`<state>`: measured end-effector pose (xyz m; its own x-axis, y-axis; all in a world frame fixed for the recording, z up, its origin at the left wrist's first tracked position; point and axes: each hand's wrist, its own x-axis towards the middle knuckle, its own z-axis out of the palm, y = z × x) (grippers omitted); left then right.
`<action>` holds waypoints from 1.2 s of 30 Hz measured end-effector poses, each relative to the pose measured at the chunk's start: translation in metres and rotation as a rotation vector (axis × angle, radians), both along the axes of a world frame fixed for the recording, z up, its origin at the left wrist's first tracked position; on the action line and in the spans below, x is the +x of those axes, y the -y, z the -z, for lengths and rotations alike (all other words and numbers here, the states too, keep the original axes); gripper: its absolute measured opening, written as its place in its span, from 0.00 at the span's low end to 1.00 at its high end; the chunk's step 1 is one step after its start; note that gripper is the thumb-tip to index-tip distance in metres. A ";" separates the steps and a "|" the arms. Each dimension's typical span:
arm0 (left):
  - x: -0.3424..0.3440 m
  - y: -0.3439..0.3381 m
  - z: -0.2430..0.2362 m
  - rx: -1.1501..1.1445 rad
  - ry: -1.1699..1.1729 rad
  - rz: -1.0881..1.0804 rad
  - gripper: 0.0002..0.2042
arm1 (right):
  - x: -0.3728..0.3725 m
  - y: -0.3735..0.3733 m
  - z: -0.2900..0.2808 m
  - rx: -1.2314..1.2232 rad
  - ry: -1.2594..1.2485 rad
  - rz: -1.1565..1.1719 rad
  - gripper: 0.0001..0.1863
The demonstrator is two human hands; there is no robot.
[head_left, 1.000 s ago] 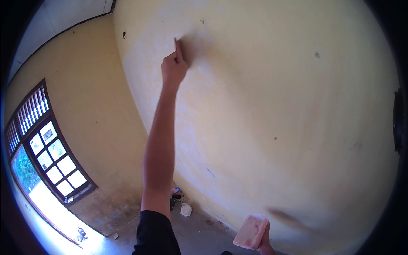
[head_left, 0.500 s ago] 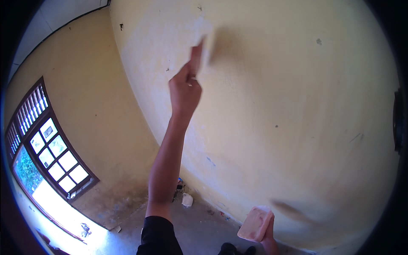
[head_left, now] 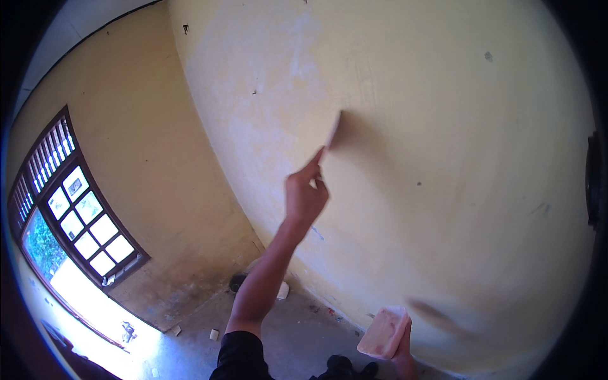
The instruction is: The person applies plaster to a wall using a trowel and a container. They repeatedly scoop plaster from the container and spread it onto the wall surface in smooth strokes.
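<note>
Scraper (head_left: 335,128) slants up-right from pinching left hand (head_left: 306,192), beside the wall (head_left: 468,145); right hand (head_left: 403,356), lower, grips pinkish tray (head_left: 382,333).

The pinkish container (head_left: 381,334) partly hides the right hand (head_left: 403,346).

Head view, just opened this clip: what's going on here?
A person's left hand holds a thin flat tool up at a yellowish wall; whether its edge touches is hard to tell. Lower down, the right hand holds a pinkish rectangular object, perhaps a tub. Whitish patches show on the wall, above and left of the tool.
</note>
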<state>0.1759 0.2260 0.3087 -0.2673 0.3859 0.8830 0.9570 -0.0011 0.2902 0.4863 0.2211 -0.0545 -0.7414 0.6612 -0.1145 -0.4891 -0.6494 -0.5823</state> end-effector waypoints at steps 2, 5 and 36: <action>-0.023 0.013 -0.025 0.198 0.150 -0.136 0.12 | -0.007 -0.016 0.030 0.055 -0.081 -0.059 0.39; -0.096 0.005 -0.085 0.429 0.154 -0.308 0.08 | -0.012 -0.028 0.058 0.051 -0.036 -0.110 0.39; 0.084 -0.001 -0.012 0.025 -0.004 0.126 0.21 | -0.014 0.013 -0.015 0.083 0.039 -0.057 0.44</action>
<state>0.2599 0.2273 0.3205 -0.2141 0.3942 0.8937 0.9500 -0.1289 0.2844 0.4720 0.2078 -0.0397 -0.7745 0.6261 -0.0903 -0.4285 -0.6242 -0.6533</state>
